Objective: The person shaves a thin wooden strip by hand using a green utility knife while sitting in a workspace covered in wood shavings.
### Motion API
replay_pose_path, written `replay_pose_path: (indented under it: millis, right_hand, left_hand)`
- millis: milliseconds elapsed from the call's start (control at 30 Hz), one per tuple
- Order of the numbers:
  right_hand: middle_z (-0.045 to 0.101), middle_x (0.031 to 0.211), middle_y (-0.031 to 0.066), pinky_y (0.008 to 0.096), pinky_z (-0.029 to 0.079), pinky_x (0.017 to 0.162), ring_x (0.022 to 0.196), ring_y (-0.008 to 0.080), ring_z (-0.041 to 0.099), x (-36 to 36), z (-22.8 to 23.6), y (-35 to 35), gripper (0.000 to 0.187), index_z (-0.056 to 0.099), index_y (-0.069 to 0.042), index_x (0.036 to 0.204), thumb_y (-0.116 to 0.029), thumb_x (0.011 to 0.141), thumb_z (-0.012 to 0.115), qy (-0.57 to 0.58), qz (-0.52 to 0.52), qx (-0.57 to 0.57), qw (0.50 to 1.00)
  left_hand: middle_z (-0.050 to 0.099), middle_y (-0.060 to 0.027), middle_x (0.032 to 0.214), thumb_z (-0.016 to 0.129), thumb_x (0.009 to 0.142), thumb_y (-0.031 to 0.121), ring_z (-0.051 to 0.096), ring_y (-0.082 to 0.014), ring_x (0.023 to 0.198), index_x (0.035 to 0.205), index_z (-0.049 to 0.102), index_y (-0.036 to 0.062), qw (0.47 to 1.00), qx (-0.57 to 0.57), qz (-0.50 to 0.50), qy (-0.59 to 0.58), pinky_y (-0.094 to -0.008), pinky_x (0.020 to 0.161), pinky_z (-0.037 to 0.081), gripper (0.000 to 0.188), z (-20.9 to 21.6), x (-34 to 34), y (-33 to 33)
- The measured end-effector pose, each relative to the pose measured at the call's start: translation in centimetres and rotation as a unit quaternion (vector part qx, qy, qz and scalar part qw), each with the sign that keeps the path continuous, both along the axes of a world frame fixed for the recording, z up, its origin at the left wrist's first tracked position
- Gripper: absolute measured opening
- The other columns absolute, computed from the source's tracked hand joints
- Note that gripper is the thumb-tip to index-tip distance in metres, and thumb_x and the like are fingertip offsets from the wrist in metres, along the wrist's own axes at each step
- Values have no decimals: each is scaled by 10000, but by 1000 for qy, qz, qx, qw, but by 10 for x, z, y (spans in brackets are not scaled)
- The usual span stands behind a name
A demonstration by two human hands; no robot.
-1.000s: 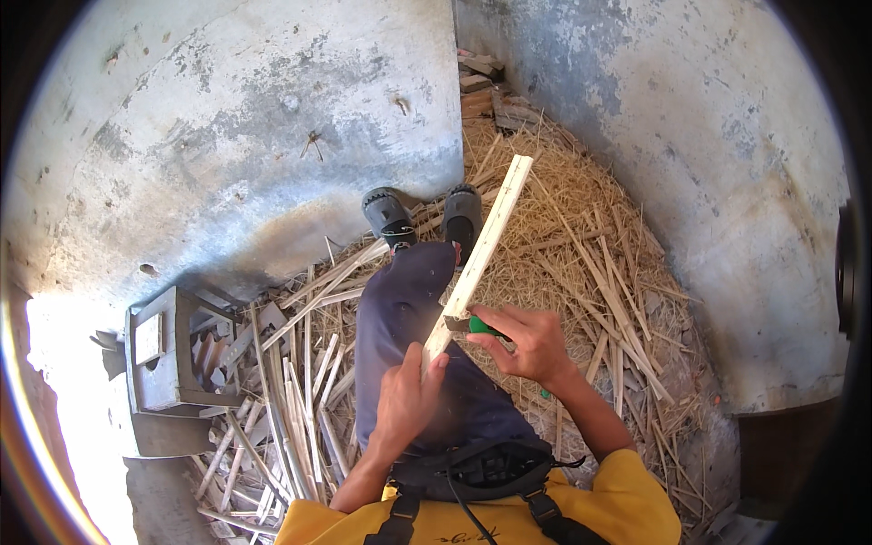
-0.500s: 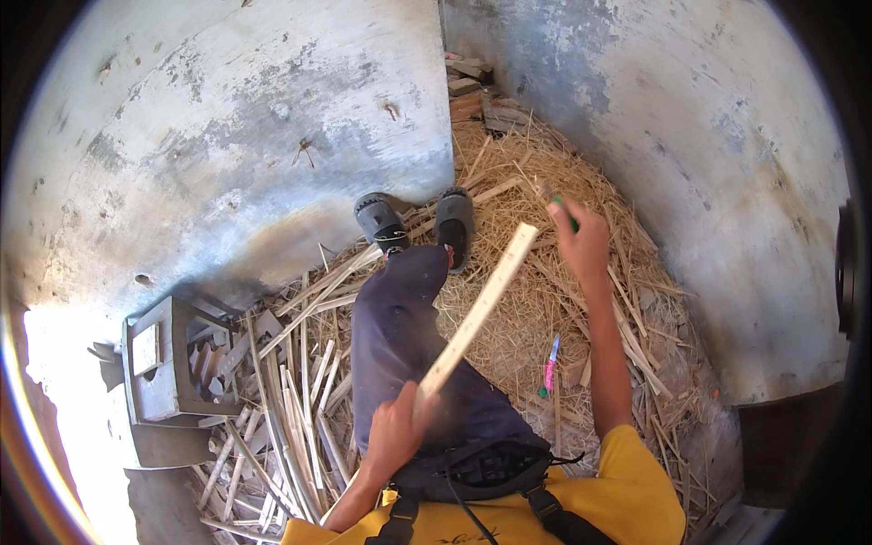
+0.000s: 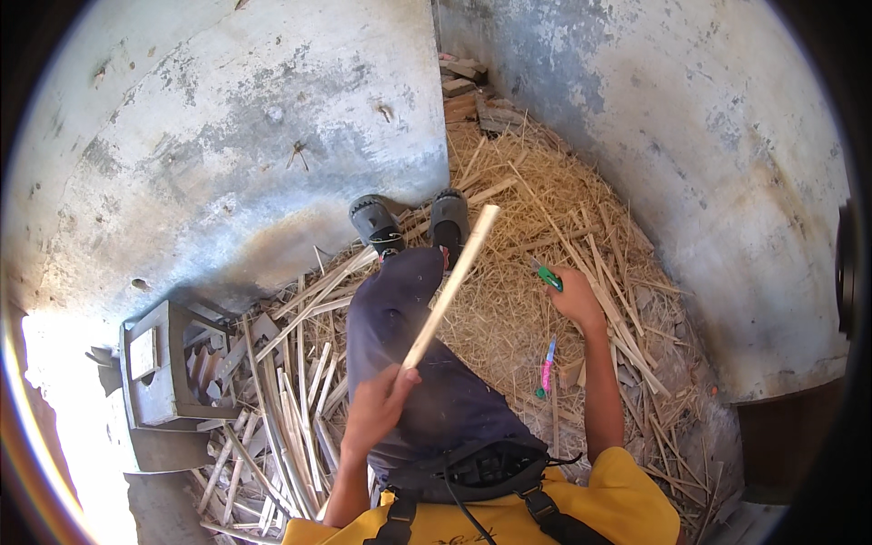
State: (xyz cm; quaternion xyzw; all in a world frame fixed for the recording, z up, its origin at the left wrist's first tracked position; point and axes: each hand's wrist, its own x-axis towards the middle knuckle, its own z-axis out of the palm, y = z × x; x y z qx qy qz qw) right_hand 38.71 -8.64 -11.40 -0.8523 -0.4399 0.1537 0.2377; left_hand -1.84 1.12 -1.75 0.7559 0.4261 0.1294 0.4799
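My left hand (image 3: 378,405) is closed around the lower end of a pale, flat bamboo strip (image 3: 451,289). The strip slants up and away over my lap, its far end in the air near my shoes. Off to the right, my right hand (image 3: 578,298) grips a green-handled knife (image 3: 549,277). Its short blade points toward the upper left, thin and hard to make out against the shavings. Knife and strip are apart. Below my right hand, a second knife (image 3: 547,368) with a pink and green handle lies on the shavings.
Thin shavings (image 3: 509,313) cover the floor right of my leg. Many split strips (image 3: 300,409) lie heaped at the left, beside a grey wooden stool-like frame (image 3: 159,363). Weathered walls (image 3: 272,118) stand ahead and along the right. Bricks (image 3: 461,86) sit in the far corner.
My right hand with the knife has come down toward me, away from the strip's far end. The strip has swung left and stands steeper, with my left hand shifted slightly left.
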Motion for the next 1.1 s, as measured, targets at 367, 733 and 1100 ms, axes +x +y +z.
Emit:
replay_pose_path:
  millis: [367, 733, 1100]
  right_hand:
    - [712, 844, 168, 406, 509, 746, 736, 263, 646, -44, 118, -29, 316, 748, 0, 1216, -153, 940, 744, 68, -57, 126, 988]
    - [640, 828, 10, 275, 465, 608, 649, 87, 566, -45, 123, -44, 391, 670, 10, 1376, -224, 1063, 691, 255, 6, 202, 946]
    - [691, 905, 58, 264, 502, 606, 646, 93, 597, -44, 141, -55, 331, 629, -16, 1362, -197, 1085, 625, 417, 63, 351, 836]
  left_hand:
    - [705, -253, 778, 674, 1020, 491, 692, -496, 778, 896, 631, 34, 961, 238, -4, 142, -583, 684, 522, 476, -14, 49, 10]
    - [615, -164, 654, 523, 1128, 374, 648, -347, 621, 1171, 641, 15, 989, 118, 35, -76, -465, 639, 477, 380, 29, 34, 36]
    - [498, -29, 641, 216, 1188, 482, 523, -152, 485, 1112, 630, -77, 963, -159, -3, -218, -284, 471, 456, 699, 63, 5, 50]
